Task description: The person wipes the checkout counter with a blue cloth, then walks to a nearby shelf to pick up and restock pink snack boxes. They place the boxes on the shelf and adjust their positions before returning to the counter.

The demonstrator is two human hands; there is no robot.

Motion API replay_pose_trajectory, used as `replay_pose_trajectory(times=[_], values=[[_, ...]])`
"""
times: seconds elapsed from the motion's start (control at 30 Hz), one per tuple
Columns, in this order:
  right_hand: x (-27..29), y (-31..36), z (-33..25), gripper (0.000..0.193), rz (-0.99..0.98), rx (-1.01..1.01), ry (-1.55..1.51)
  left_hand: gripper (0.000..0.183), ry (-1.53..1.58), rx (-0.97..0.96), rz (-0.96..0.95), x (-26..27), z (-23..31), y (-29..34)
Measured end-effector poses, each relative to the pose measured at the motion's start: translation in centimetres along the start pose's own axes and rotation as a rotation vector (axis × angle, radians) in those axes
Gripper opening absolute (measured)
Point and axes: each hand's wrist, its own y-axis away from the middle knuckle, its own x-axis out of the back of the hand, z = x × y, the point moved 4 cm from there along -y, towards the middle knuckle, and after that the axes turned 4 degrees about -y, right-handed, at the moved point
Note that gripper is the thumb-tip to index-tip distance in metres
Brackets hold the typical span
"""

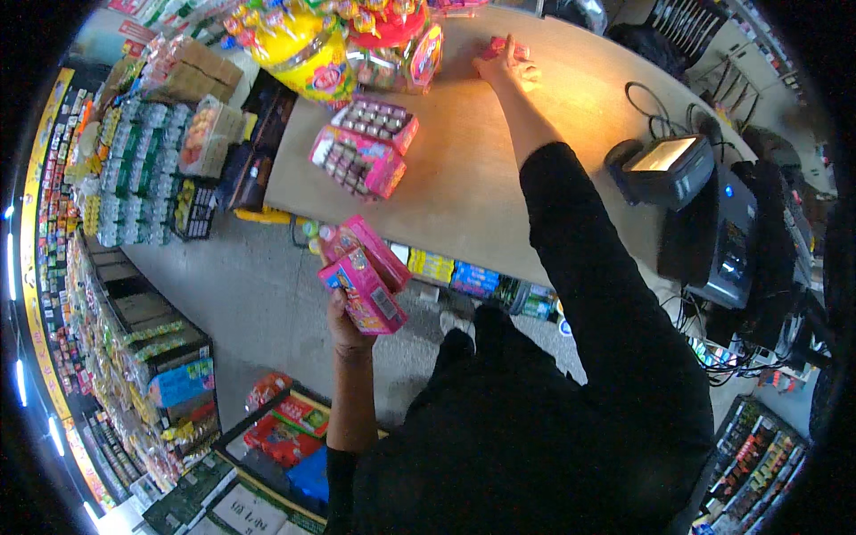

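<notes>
My left hand [349, 323] grips a bright pink cardboard box [370, 290] from below, over the floor in front of the counter. The box has a printed code panel on one side, and another pink panel or box part stands behind it. At the far side of the counter [473, 165], my right hand [510, 69] is closed around a small red-pink packet [497, 46], partly hidden by the fingers. Between the hands on the counter stand two pink display boxes [385, 168] holding rows of small round-topped items.
Candy tubs, one a yellow tub [308, 53], crowd the counter's far left. A payment terminal or small screen [669, 160] with cables sits at the right, beside a black machine [713, 241]. Bottled-drink packs [138, 169] and snack shelves [125, 348] line the left.
</notes>
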Motion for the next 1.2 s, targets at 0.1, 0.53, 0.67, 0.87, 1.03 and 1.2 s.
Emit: replay_pose_trajectory(times=[0.1,0.53,0.67,0.87,1.03,1.2], values=[[0.7,0.0,0.6,0.102,0.109,0.088,0.184,0.076,-0.023,-0.032,-0.012,0.5,-0.8,0.6],[15.2,31.2,16.1,0.073,-1.264,0.035,-1.466,0.068,-0.011,0.276,-0.179,1.5,-2.0,1.6],[12.5,43.5,20.2,0.063,-1.168,-0.191,-1.711,0.074,-0.102,0.402,-0.133,2.3,-3.3,4.7],[13.4,54.5,20.3,0.070,-0.799,-0.096,-1.796,0.089,0.113,0.768,-0.421,1.6,-5.2,10.6],[17.8,60.2,24.6,0.066,-0.428,0.058,-1.552,0.094,0.083,0.965,-0.619,-2.3,-6.5,16.1],[21.2,62.9,28.5,0.063,0.027,0.256,-0.885,0.095,0.068,1.025,-0.756,-5.4,-8.2,20.9]])
